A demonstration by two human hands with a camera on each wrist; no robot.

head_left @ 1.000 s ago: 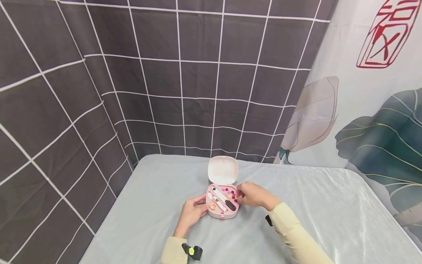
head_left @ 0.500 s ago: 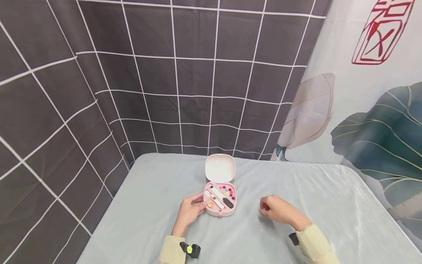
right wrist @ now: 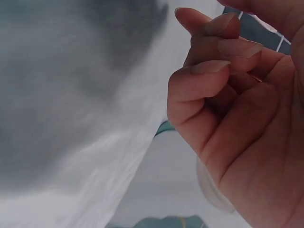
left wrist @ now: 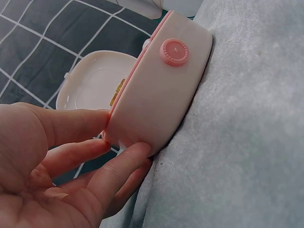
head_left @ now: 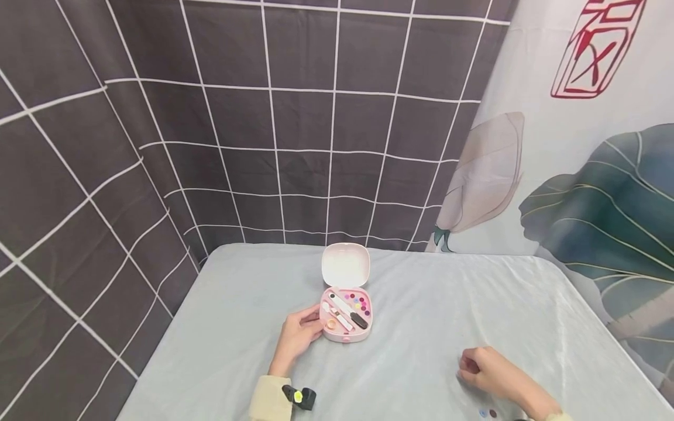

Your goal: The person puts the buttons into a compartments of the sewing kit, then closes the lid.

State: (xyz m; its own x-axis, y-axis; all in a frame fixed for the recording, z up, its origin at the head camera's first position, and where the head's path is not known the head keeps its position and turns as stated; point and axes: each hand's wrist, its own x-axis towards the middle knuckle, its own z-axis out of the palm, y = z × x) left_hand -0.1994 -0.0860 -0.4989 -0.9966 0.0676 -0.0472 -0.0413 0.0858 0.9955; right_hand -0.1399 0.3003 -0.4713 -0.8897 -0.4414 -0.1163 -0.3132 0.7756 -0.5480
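A white and pink sewing box [head_left: 346,336] stands on the table with its lid [head_left: 346,266] raised. Inside lie a long white tool with a black end [head_left: 359,320], a slim white piece [head_left: 343,321], a gold ring-like piece [head_left: 330,323] and several coloured buttons [head_left: 358,306]. My left hand [head_left: 295,338] holds the box by its left side, thumb at the rim and fingers against the wall. Well to the right, my right hand [head_left: 492,372] has loosely curled fingers; I see nothing in it, though its thumb tip is cut off in the right wrist view.
A blue button [head_left: 482,413] and a dark brown button [head_left: 492,413] lie near the front edge of the view, just below the right hand. Pale blue cloth covers the table [head_left: 411,304]. A dark gridded curtain [head_left: 305,117] hangs behind and to the left.
My right hand has left the box's right side and moved right and towards me. The left hand has stayed on the box. Two loose buttons have come into view at the lower right.
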